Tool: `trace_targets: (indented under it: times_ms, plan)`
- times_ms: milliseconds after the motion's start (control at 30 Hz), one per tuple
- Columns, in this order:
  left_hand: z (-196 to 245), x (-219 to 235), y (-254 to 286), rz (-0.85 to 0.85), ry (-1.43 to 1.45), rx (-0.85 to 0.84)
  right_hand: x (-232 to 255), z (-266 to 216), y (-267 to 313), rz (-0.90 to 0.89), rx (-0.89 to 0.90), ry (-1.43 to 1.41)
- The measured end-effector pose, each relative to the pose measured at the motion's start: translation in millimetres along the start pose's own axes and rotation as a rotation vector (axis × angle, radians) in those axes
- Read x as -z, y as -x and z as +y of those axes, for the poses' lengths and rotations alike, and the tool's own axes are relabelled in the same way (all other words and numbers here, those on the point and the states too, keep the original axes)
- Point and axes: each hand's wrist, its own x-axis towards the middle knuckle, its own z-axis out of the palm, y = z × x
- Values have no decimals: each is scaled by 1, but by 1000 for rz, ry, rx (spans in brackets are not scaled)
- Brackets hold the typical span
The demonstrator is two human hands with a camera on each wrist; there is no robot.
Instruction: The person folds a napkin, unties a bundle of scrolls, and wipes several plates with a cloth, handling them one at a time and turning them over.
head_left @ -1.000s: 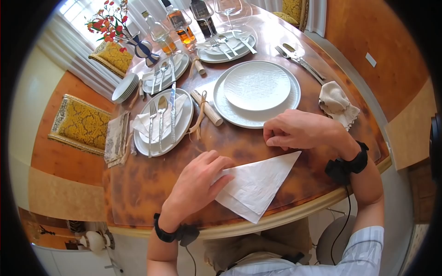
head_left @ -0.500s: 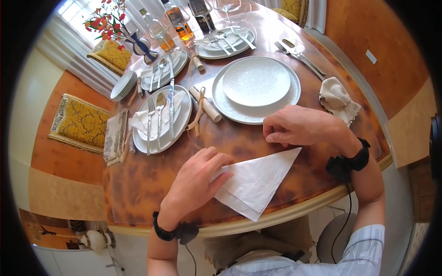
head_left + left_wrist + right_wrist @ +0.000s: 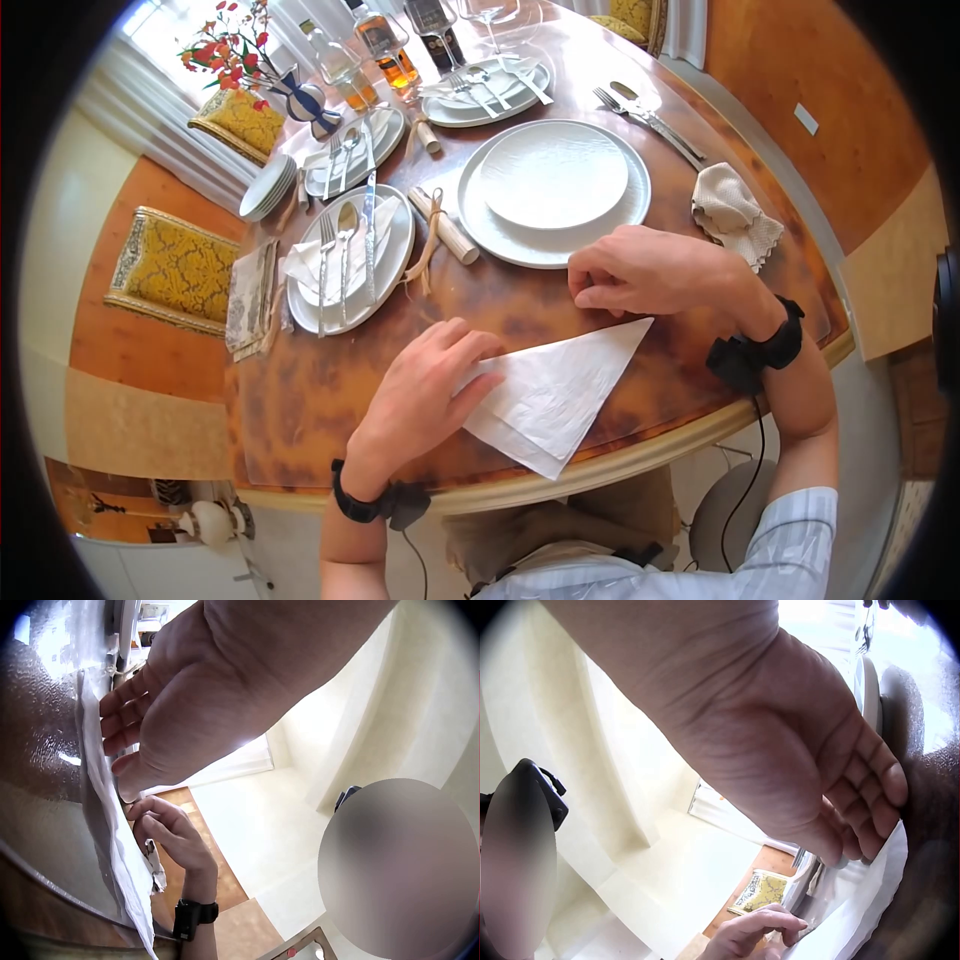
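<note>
A white napkin [image 3: 560, 395], folded into a triangle, lies near the table's front edge. My left hand [image 3: 425, 385] is over its left corner with loosely bent fingers; in the left wrist view those fingers [image 3: 124, 716] extend along the napkin [image 3: 112, 825]. By the far right corner is my right hand [image 3: 645, 270], its fingers relaxed and slightly bent. The right wrist view has the right fingertips [image 3: 889, 817] right at the napkin's edge [image 3: 870, 900], pinching nothing. Just beyond the right hand, a small white plate [image 3: 555, 180] is stacked on a larger one [image 3: 545, 252].
A fork and knife [image 3: 655, 125] and a beige cloth napkin [image 3: 735, 210] lie at the right. Left stand a plate with cutlery [image 3: 395, 275], a wooden roll [image 3: 455, 240] and folded cloth [image 3: 250, 300]. Bottles [image 3: 385, 45], glasses and a vase [image 3: 310, 105] stand farther back.
The plates and table have shifted slightly upward in the head view. Both hands keep nearly the same pose beside the napkin, which has not visibly changed.
</note>
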Motion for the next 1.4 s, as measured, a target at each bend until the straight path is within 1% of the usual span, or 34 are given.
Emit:
trace_targets:
  times_ms: [133,700,1000,1200,1400]
  plan:
    - [1,1,1,-36,52,19,0,1,0,4,15,14]
    - [2,1,-1,-43,38,20,-2,0,2,48,44,66]
    - [4,1,-2,-33,37,36,-1,-3,3,43,-7,61]
    - [3,0,-2,-48,42,52,-3,-2,3,62,20,75]
    - [3,-1,-2,-44,41,48,-2,-6,5,60,-6,83]
